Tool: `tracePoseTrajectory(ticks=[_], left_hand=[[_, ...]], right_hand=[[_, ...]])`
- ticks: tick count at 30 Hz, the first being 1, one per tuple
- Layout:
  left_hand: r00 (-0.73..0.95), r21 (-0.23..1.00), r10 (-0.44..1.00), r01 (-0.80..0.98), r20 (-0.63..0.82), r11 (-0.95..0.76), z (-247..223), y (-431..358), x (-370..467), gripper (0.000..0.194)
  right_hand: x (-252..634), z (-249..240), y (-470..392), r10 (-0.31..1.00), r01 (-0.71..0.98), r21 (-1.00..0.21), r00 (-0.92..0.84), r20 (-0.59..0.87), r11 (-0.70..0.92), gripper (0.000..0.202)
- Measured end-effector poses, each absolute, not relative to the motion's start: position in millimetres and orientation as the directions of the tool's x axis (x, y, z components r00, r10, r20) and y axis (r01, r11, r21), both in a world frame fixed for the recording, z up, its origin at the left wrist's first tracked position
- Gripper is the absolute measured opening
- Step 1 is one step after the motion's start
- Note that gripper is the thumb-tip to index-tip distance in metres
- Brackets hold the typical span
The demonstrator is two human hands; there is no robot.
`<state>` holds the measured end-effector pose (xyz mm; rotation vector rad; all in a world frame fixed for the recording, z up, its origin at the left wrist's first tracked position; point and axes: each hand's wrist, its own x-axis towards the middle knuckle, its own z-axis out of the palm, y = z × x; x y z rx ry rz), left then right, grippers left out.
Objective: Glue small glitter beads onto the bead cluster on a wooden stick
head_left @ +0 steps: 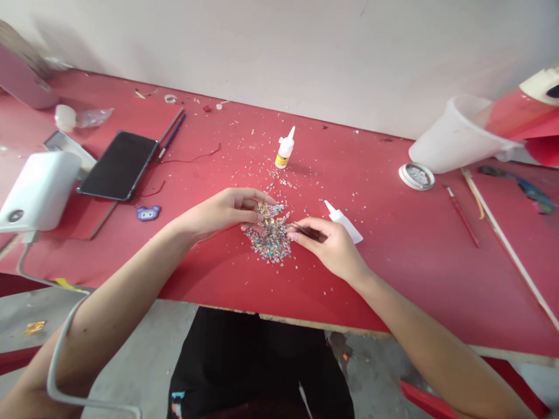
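Observation:
My left hand point(231, 212) is closed around a small gold-coloured ornament point(263, 209) with shiny chips on its right side. A thin brown rod point(220, 234) sticks out below that hand; whether it belongs to the ornament I cannot tell. Right under the ornament lies a pile of glittering multicoloured chips point(273, 244). My right hand point(329, 241) pinches dark, thin tweezers point(305, 231), their tips at the pile's right edge. Behind my right hand lies a white nozzle bottle point(347, 226). Farther back, a glue bottle with a yellow label point(283, 152) stands upright.
A black phone point(120, 166), a white power bank point(41, 189) with a cable and a small blue trinket point(148, 213) are on the left. To the right are a translucent cup point(458, 137), a round lid point(416, 176) and a red brush point(463, 215). Chips litter the red table point(209, 273).

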<state>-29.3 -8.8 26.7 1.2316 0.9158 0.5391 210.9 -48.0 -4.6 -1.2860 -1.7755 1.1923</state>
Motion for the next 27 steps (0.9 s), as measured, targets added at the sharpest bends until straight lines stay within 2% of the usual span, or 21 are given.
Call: tracePoseTrajectory(ticks=[11,17,21,27], left_hand=[[0.611,0.965,0.750,0.109,-0.254,0.238,24.5,-7.4,-31.4,0.035],[0.627,0.971,0.745,0.081,-0.226,0.226,23.8,-7.4,-31.7,0.034],[0.644,0.977,0.739,0.072,-0.200,0.202,23.6,-6.8,-32.1,0.034],[0.583,0.986,0.796,0.063,-0.163,0.155,26.2,-6.4,-35.0,0.033]], right_hand=[[211.0,-3.8,-49.6,0.911,0.415,-0.843,-0.366,0.188,0.341,0.012],[210.8,-3.1,-48.8,0.898,0.404,-0.832,-0.375,0.229,0.381,0.008],[212.0,-1.6,-49.2,0.882,0.403,-0.823,-0.413,0.227,0.400,0.013],[213.2,-2.0,-49.0,0.893,0.409,-0.816,-0.363,0.265,0.408,0.012]])
